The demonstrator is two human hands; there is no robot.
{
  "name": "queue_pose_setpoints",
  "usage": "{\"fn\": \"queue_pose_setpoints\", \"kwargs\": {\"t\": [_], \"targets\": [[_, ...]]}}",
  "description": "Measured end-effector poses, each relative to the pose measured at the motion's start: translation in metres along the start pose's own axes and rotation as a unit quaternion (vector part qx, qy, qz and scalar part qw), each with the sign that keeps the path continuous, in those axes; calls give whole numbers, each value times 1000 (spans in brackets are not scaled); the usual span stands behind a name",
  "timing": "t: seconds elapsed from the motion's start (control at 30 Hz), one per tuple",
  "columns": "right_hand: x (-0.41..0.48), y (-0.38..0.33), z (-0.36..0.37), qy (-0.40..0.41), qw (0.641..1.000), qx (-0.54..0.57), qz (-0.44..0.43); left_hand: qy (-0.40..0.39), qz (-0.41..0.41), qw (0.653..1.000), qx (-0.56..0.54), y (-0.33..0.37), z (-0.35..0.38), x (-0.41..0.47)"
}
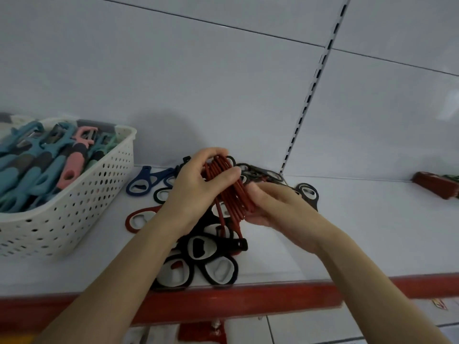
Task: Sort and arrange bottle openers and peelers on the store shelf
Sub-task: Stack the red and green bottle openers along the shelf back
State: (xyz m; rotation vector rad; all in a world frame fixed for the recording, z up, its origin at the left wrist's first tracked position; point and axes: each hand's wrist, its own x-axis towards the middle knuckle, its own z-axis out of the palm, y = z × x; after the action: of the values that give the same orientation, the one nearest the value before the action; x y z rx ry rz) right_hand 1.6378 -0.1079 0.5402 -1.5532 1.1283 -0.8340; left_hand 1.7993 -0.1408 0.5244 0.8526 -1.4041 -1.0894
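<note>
A stack of several red bottle openers (232, 192) stands on edge between my hands above the white shelf (360, 232). My left hand (198, 187) grips the stack from the left, thumb on its top edge. My right hand (275, 204) cups it from the right and below. Under my hands lies a loose pile of black bottle openers (211, 256). A red opener (139, 219) and blue openers (146, 181) lie flat to the left. More black openers (308, 192) lie behind my right hand.
A white perforated basket (82, 209) at the left holds several blue, pink and green peelers (44, 160). A red stack of items (437, 186) sits at the far right. The shelf has a red front edge (248, 299) and a white back wall with a slotted upright (313, 83).
</note>
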Motion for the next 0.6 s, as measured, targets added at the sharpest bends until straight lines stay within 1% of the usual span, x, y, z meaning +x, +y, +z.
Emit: {"fn": "queue_pose_setpoints", "kwargs": {"t": [0.03,0.07,0.23,0.37,0.43,0.5,0.6], "targets": [[-3,0,1,-30,999,-8,15,-5,-5,1000,-8,0,2,-3],[-5,-1,1,-33,999,-22,16,-10,-12,1000,-20,1,3,-5],[-9,-4,-6,5,998,-65,-8,-10,-67,986,-149,10,12,-8],[-14,-3,-9,12,995,-98,-11,9,-48,989,-143,14,35,-8],[-17,0,-14,45,990,-128,-21,22,-39,989,-142,15,51,-6],[-24,1,-27,67,990,-116,-30,28,-36,988,-146,15,70,-4],[-39,3,-59,43,995,-86,-26,34,-57,987,-146,19,99,-4]]}}
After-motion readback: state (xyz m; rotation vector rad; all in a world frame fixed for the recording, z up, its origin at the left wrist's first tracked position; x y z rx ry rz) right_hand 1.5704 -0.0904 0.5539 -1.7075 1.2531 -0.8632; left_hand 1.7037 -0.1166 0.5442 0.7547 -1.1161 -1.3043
